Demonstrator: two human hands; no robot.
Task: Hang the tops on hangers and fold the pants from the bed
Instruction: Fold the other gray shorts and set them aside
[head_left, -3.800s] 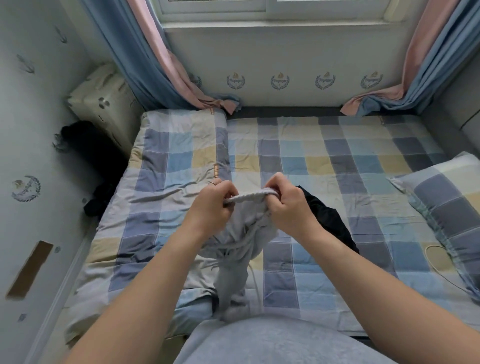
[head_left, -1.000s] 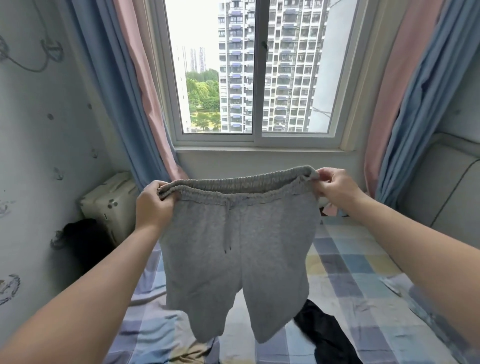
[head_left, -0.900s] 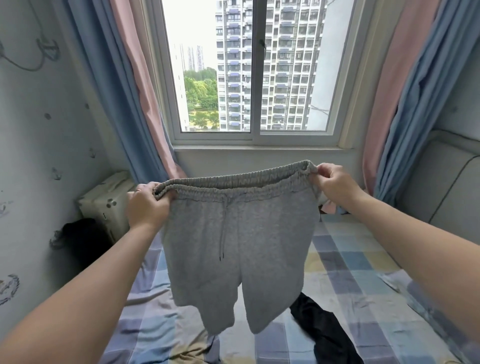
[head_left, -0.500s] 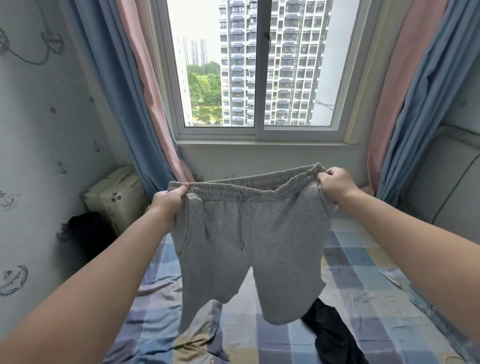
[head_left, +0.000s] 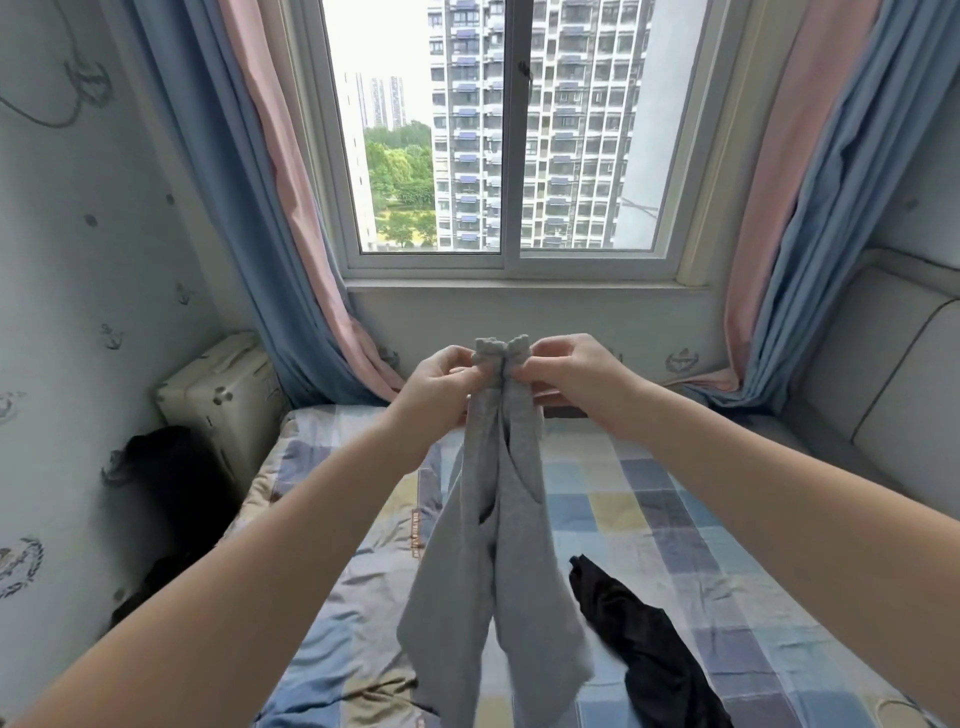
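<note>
Grey sweat shorts (head_left: 493, 551) hang in the air above the bed (head_left: 649, 519), folded lengthwise so the two legs lie against each other. My left hand (head_left: 444, 379) pinches one end of the waistband and my right hand (head_left: 563, 369) pinches the other, the two ends pressed together between them at chest height. A black garment (head_left: 644, 654) lies crumpled on the checked bedsheet, below and right of the shorts.
A window (head_left: 498, 135) with blue and pink curtains (head_left: 270, 208) is straight ahead. A cream suitcase (head_left: 223, 400) and a dark bundle (head_left: 166, 478) sit at the left beside the bed. A padded headboard (head_left: 898, 395) lines the right wall.
My hands have come together, bringing the two ends of the waistband side by side. The shorts, spread wide before, now hang folded in half lengthwise.
</note>
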